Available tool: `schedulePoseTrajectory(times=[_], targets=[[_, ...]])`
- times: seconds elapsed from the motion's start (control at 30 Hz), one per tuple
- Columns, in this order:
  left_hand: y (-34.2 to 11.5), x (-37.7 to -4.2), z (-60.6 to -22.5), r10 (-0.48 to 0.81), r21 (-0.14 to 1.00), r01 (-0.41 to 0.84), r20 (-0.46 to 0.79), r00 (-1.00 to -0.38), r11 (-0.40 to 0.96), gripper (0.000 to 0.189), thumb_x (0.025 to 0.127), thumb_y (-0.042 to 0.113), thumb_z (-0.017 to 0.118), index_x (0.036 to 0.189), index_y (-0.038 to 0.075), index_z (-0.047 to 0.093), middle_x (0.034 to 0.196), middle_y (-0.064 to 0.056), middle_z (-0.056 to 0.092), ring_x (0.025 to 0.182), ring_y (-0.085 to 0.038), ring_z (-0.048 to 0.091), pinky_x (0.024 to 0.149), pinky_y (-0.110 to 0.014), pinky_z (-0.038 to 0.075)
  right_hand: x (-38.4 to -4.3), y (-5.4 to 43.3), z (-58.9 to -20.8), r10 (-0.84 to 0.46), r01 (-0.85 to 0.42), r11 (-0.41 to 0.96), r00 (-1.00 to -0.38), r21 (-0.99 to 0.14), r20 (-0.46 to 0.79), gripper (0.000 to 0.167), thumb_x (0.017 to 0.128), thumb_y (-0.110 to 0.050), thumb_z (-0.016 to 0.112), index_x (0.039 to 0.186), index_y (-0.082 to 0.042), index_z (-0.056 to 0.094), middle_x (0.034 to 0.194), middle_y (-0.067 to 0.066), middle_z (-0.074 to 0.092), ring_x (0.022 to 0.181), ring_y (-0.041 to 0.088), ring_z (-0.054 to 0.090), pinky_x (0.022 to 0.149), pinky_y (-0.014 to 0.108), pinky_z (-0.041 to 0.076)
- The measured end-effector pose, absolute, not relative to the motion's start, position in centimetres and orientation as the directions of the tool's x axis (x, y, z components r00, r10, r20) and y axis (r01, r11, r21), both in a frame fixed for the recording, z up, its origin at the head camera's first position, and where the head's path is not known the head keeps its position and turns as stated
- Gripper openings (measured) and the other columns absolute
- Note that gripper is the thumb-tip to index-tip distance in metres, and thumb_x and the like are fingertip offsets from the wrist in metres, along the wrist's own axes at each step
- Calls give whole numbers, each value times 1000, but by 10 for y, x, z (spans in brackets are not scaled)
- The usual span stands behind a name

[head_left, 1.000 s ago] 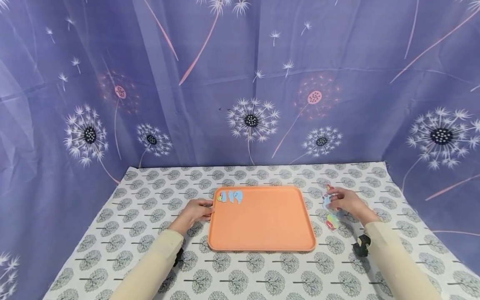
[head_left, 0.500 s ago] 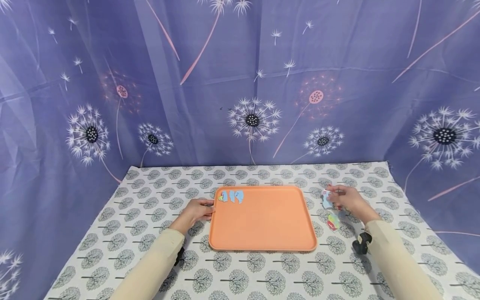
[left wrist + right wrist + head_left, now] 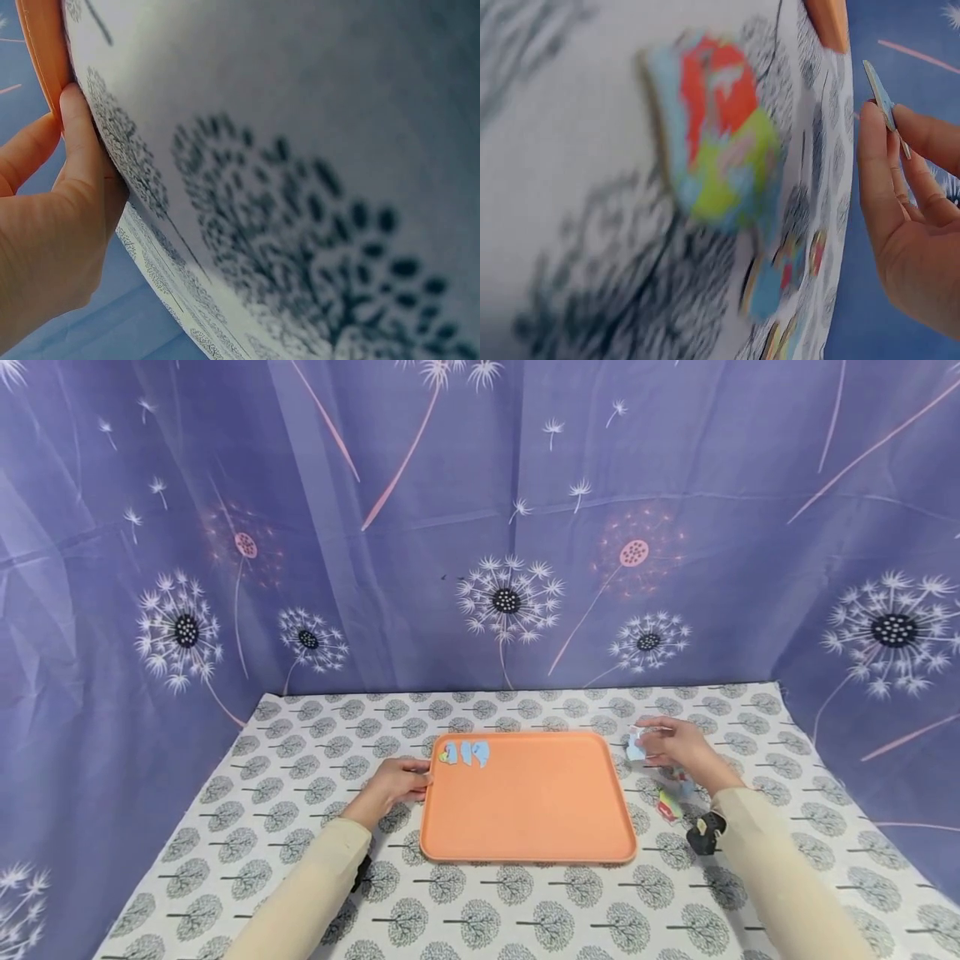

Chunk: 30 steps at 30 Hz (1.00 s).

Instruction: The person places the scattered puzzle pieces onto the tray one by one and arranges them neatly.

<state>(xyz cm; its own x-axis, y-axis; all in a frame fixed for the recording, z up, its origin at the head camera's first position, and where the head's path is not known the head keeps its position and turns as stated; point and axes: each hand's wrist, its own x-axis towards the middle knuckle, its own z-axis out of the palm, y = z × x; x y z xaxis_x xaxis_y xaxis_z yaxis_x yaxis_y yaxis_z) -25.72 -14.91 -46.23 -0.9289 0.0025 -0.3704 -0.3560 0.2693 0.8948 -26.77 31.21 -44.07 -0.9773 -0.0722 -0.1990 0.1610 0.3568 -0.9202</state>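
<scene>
My left hand (image 3: 393, 785) holds the left rim of an orange tray (image 3: 532, 810); in the left wrist view the thumb and forefinger pinch the tray's edge (image 3: 43, 52). Past the tray's right side, my right hand (image 3: 678, 750) pinches a thin light-blue puzzle piece (image 3: 634, 745) between thumb and fingertips. The right wrist view shows that piece (image 3: 882, 97) edge-on, raised off the table. Three pieces lie in a row in the tray's far left corner, the rightmost a plain blue piece (image 3: 481, 752).
Several puzzle pieces lie on the cloth below my right hand, including a red, green and blue piece (image 3: 724, 142) and a blue and red one (image 3: 772, 281). A tree-print tablecloth (image 3: 510, 910) covers the table. A purple dandelion curtain (image 3: 405, 568) hangs behind.
My right hand has lifted a blue piece from the group at the right and moved it left, toward the tray. My left hand has stayed on the tray's rim.
</scene>
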Motion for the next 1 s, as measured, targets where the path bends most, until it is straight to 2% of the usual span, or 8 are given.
schedulePoseTrajectory(times=[0.13,0.27,0.43,0.53,0.73,1.0], targets=[[-149,-257,-463,12,897,-350,-367,-930,269,39,87,-2,67,124,-6,60,89,-16,67,66,-14,64,68,-27,62,-272,301,-438,-75,155,314,-979,-937,-187,55,94,-6,61,141,6,37,129,31,52,95,26,67,87,38,58],[-149,-257,-463,24,901,-346,-364,-931,262,38,86,-3,67,124,-6,60,90,-17,67,67,-14,65,69,-27,62,-278,292,-438,-75,153,304,-980,-940,-183,55,93,-7,62,141,5,38,125,30,54,93,28,68,85,39,59],[-149,-257,-462,23,901,-350,-368,-930,256,39,86,-3,66,124,-6,59,90,-17,67,67,-14,64,69,-27,62,-282,276,-433,-85,141,286,-981,-948,-172,52,93,-2,61,140,8,39,123,30,56,83,20,69,84,39,59],[-149,-257,-462,16,900,-355,-371,-929,254,39,86,-4,66,124,-6,59,88,-16,67,66,-14,64,68,-26,62,-285,266,-432,-94,147,240,-980,-960,-173,52,92,2,60,139,9,39,123,30,56,82,16,68,84,38,59],[-149,-256,-461,4,894,-364,-378,-926,263,37,87,-2,66,124,-5,60,87,-15,67,67,-14,64,69,-26,62,-292,246,-432,-136,128,192,-979,-973,-155,52,90,8,58,139,11,38,133,36,45,87,16,67,88,44,57],[-149,-252,-456,26,901,-347,-366,-930,261,36,86,-2,68,121,-6,61,86,-16,66,67,-16,65,68,-26,62,-301,221,-434,-155,104,186,-979,-977,-134,54,85,13,59,136,12,41,125,34,51,84,14,65,90,50,55]])
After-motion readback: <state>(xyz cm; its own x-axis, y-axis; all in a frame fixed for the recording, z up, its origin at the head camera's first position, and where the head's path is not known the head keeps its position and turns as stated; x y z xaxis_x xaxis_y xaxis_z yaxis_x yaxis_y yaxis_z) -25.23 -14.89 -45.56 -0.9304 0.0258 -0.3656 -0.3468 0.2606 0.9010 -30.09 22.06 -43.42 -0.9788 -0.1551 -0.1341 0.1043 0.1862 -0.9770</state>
